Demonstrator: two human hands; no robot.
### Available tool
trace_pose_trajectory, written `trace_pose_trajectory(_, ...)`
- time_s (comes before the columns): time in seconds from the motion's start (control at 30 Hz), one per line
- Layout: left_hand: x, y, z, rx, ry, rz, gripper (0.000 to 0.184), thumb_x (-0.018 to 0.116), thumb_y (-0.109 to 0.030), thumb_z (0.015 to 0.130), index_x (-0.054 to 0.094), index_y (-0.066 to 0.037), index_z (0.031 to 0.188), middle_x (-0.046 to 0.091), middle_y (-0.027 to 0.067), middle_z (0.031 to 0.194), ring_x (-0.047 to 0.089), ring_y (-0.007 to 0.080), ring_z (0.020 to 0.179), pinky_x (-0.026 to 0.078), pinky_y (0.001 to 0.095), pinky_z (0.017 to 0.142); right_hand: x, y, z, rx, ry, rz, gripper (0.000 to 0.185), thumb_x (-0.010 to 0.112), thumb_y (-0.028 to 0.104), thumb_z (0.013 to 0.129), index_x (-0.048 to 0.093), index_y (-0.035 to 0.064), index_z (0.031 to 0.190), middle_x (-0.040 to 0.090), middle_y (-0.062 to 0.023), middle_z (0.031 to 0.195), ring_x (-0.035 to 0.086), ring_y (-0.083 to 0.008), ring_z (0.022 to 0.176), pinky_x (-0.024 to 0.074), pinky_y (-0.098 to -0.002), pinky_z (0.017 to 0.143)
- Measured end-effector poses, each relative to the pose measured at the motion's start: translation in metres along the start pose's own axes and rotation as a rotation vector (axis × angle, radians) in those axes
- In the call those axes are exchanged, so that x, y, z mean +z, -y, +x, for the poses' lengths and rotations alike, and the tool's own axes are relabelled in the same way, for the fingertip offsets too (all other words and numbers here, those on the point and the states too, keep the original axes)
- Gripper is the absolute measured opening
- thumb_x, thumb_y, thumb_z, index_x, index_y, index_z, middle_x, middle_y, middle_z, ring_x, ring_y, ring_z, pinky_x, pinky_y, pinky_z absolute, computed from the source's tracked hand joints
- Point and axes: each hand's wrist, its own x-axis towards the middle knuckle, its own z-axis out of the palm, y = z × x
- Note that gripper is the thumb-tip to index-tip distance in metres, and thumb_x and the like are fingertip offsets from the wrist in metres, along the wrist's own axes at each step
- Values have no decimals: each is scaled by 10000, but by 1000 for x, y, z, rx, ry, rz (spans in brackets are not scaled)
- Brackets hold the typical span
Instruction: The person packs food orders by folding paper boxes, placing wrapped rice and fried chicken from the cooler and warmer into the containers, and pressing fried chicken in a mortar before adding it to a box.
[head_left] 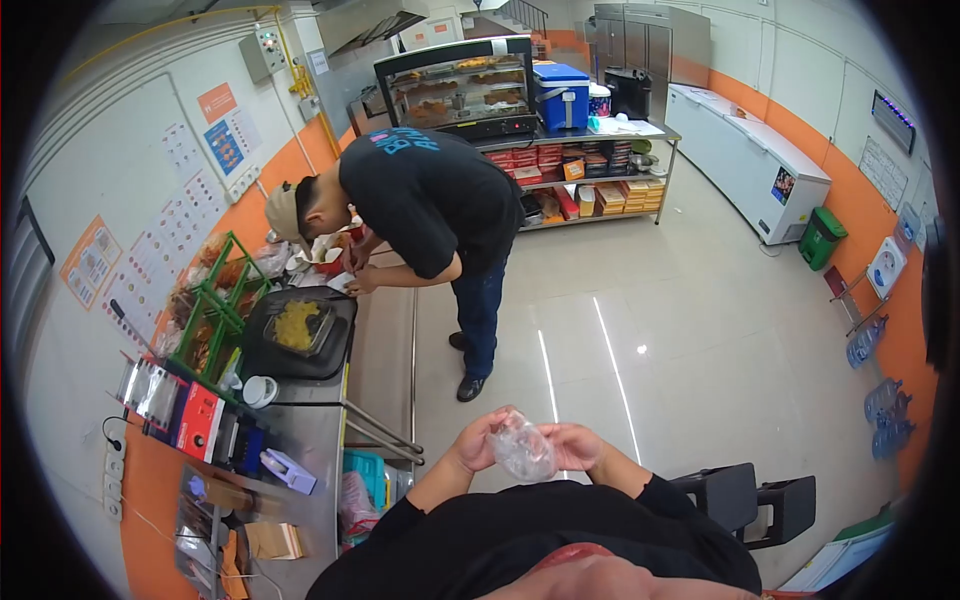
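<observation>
In front of my chest I hold a crumpled clear plastic bag with both hands. My left hand has its fingers closed on the bag's upper left edge. At the bag's right side, my right hand pinches it. What is inside the bag, if anything, is too unclear to tell. Both hands are above the floor, to the right of the steel counter.
A co-worker in a black T-shirt bends over the counter. Along it are a black tray with yellow food, green baskets and a purple dispenser. Black chairs stand at my right. A food warmer is ahead.
</observation>
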Motion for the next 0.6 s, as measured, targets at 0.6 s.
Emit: trace_pose_trajectory(0.6,-61,-14,393,-638,387,133,383,623,-311,935,591,-85,1243,609,74,1259,587,194,1143,462,365,1008,-103,256,-33,-651,-40,-21,813,546,494,921,157,138,1539,459,-164,1387,505,-341,1254,484,-495,1015)
